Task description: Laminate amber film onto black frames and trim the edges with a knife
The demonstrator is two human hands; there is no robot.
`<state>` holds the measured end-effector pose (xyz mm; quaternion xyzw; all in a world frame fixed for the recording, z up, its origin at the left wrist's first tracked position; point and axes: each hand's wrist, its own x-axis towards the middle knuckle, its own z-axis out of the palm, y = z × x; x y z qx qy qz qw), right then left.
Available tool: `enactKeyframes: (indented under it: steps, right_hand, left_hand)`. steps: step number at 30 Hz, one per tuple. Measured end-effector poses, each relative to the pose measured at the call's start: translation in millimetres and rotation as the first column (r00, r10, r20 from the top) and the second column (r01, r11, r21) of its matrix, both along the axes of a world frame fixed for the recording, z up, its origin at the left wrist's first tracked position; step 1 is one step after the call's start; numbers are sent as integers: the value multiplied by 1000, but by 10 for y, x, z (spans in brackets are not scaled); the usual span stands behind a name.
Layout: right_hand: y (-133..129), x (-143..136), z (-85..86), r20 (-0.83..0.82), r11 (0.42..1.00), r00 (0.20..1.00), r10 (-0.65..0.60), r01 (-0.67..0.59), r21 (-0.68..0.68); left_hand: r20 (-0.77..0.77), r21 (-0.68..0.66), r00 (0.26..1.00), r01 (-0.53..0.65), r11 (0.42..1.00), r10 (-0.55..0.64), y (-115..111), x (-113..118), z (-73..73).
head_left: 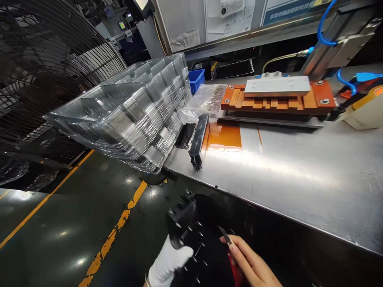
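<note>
Gloved in white, my left hand (171, 259) grips a black plastic part (184, 213) below the table's front edge; the part is blurred, so its exact kind is unclear. My bare right hand (249, 259) is closed around a utility knife (225, 234), its dark blade pointing up and left toward the part. Part of the knife's red handle shows under the fingers. The blade and the black part are apart. On the table stands another long black plastic part (200, 139), beside a dark phone (186, 135).
Stacked clear plastic trays (143, 115) overhang the table's left end. An orange fixture with a metal block (277, 87) sits at the back of the metal table (287, 175). Also there are an orange sheet (226, 136), a blue bin (196, 79) and a large fan (56, 71).
</note>
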<state>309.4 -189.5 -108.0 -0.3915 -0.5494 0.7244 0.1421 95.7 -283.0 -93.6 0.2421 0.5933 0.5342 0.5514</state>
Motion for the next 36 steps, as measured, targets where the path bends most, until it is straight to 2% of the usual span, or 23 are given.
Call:
enactKeyframes:
  steps: [1, 2, 4, 6, 7, 9, 11, 14, 18, 20, 23, 27, 30, 33, 36]
  right_hand:
    - [83, 38, -3, 40, 996, 999, -18, 14, 93]
    - [157, 68, 7, 77, 986, 996, -38, 25, 166]
    - [270, 93, 56, 136, 969, 990, -31, -4, 249]
    - [340, 81, 111, 175, 952, 984, 19, -71, 298]
    - [360, 68, 129, 194, 940, 980, 43, -105, 325]
    - [378, 41, 139, 225, 914, 971, 82, -164, 372]
    - [374, 26, 118, 251, 887, 963, 97, -198, 417]
    - [351, 26, 80, 259, 836, 964, 60, -190, 514]
    - [327, 26, 88, 205, 826, 977, 60, -164, 539]
    - [320, 20, 96, 227, 796, 973, 40, -169, 582]
    - [315, 13, 92, 247, 742, 969, -10, -159, 651]
    - [312, 16, 71, 218, 783, 976, -1, -135, 608]
    - [304, 29, 60, 223, 792, 975, 7, -142, 593]
    - [281, 39, 68, 155, 857, 987, 49, -121, 501]
    - [241, 30, 76, 116, 898, 991, 69, -112, 425]
  left_hand:
    - [-222, -57, 973, 54, 997, -65, -11, 38, -2]
    - [-424, -107, 895, 103, 989, -139, -31, 74, -21]
    - [-707, -156, 672, 154, 976, -219, -100, 133, -106]
    - [-840, -155, 499, 157, 975, -214, -183, 169, -225]
    - [-875, -136, 445, 149, 980, -189, -219, 181, -282]
    - [-908, -99, 392, 138, 986, -146, -265, 196, -362]
    - [-920, -71, 374, 134, 988, -117, -270, 211, -385]
    - [-940, -70, 323, 129, 989, -109, -231, 242, -341]
    - [-958, -118, 252, 76, 990, -134, -180, 305, -264]
    - [-968, -92, 225, 83, 992, -109, -171, 333, -246]
    - [-970, -62, 229, 94, 994, -82, -171, 362, -224]
    - [-952, -112, 277, 76, 991, -129, -160, 397, -155]
    - [-941, -102, 318, 53, 993, -113, -139, 427, -110]
    - [-925, -76, 368, 69, 995, -96, -128, 438, -121]
    - [-934, -57, 344, 119, 991, -95, -134, 416, -174]
